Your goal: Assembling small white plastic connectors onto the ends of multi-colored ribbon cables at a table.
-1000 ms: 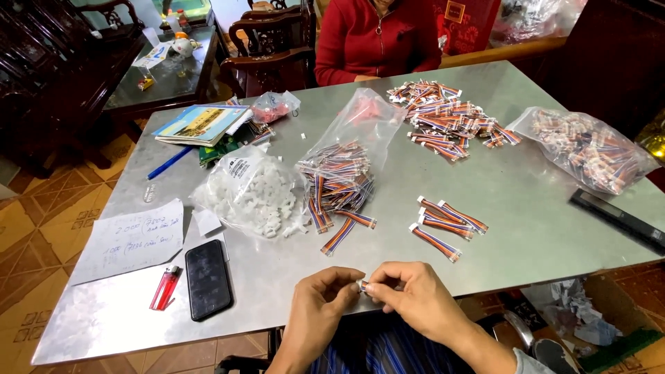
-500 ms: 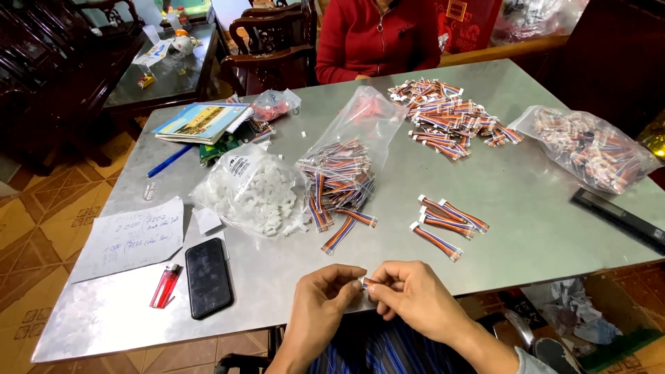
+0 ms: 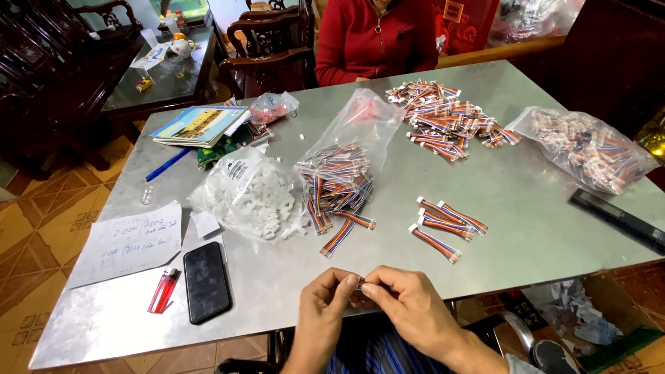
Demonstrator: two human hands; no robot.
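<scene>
Our left hand point(image 3: 325, 305) and right hand point(image 3: 409, 308) meet at the table's point(image 3: 540, 228) near edge, fingertips pinched shut on one tiny part point(image 3: 359, 284). It's mostly hidden by our fingers, so we can't tell its kind. Wrists are cut off by the frame bottom. Striped wire leads point(image 3: 443, 221) lie right of centre. Bag of white connectors point(image 3: 253, 197) sits centre-left; its contents blur together.
</scene>
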